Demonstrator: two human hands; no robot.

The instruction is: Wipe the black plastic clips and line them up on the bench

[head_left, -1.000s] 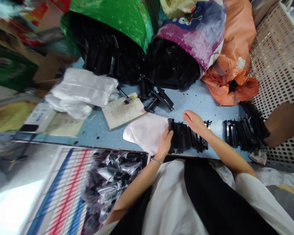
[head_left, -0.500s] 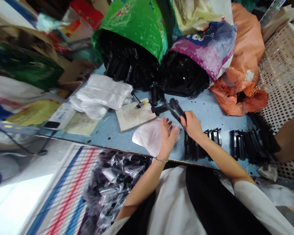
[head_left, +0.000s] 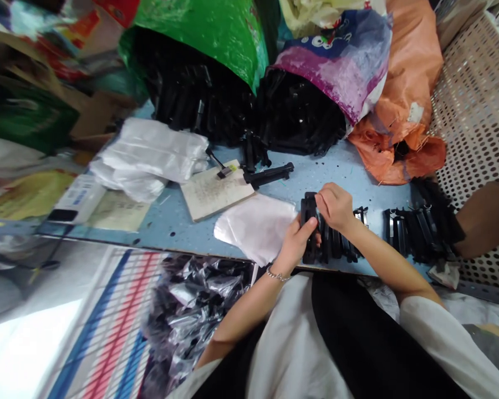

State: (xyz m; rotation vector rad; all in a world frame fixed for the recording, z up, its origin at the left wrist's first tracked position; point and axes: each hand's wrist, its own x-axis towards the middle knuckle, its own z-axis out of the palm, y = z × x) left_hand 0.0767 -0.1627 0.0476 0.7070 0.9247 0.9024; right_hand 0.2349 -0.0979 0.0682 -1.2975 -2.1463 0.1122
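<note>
My left hand (head_left: 296, 239), closed with the thumb on top, grips a long black plastic part (head_left: 309, 206) at the front of the table. At that part's upper end is my right hand (head_left: 335, 206), its fingers curled against it. Right beside them stands a row of similar black parts (head_left: 336, 244), partly hidden by my right hand and forearm. Left of my hands lies a thin white plastic bag (head_left: 255, 227), flat on the table. Another single black part (head_left: 270, 175) rests beyond the bag, against a worn cardboard pad (head_left: 216, 191).
Behind, a green sack (head_left: 203, 33) and a purple sack (head_left: 332, 72) spill black parts. An orange sack (head_left: 411, 94) and a perforated crate (head_left: 478, 122) stand at right, near a second row of parts (head_left: 419, 233). Folded clear bags (head_left: 149, 152) lie at left.
My right hand has brought the black part down and toward me, beside the row. My left hand, open before, has closed on it. The view has shifted slightly.
</note>
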